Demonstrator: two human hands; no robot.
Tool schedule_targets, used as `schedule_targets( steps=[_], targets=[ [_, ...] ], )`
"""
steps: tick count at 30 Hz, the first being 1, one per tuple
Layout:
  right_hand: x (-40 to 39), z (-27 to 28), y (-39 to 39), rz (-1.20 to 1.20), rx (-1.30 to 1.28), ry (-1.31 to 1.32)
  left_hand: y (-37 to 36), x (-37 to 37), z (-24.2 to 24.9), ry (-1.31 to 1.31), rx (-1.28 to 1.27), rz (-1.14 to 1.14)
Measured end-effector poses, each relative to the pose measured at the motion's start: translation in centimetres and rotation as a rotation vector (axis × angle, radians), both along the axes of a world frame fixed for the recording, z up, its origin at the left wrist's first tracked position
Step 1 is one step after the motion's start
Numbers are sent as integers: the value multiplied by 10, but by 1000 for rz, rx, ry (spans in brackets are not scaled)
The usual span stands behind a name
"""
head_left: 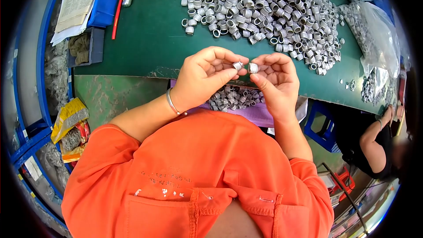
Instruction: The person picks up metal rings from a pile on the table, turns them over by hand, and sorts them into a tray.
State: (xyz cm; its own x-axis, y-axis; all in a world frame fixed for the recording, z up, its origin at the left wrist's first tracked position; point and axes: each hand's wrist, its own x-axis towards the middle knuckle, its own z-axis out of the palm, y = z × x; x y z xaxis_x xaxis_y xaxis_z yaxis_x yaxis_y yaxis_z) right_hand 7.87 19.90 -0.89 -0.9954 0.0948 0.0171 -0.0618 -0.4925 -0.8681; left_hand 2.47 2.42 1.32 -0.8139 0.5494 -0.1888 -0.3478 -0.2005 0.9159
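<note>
Between the thumb and fingers of my left hand (205, 72) is a small grey metal ring (238, 65), tilted. My right hand (278, 77) pinches another short metal ring (253, 68), held level with the first and a small gap apart from it. Both hands are above the near edge of the green table (145, 39). Just beyond them spreads a large heap of similar metal rings (264, 6). Below my hands, a purple tray (253, 115) at my lap holds more rings (233, 98).
Clear plastic bags (374, 31) of small parts lie at the right. A co-worker (374, 145) sits there, one hand at the table. Left are a blue bin (107, 0), a red pencil (117, 17), a grey bin (96, 46) and blue shelving (39, 39).
</note>
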Motion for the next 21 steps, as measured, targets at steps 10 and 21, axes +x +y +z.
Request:
schedule_targets(
  steps=[10, 21],
  targets=[
    [3, 11, -1, -12, 242, -51, -2, -4, 2, -281, 42, -13],
    [2, 19, 15, 244, 1045, 168, -24, -2, 5, 691, -509, -213]
  ],
)
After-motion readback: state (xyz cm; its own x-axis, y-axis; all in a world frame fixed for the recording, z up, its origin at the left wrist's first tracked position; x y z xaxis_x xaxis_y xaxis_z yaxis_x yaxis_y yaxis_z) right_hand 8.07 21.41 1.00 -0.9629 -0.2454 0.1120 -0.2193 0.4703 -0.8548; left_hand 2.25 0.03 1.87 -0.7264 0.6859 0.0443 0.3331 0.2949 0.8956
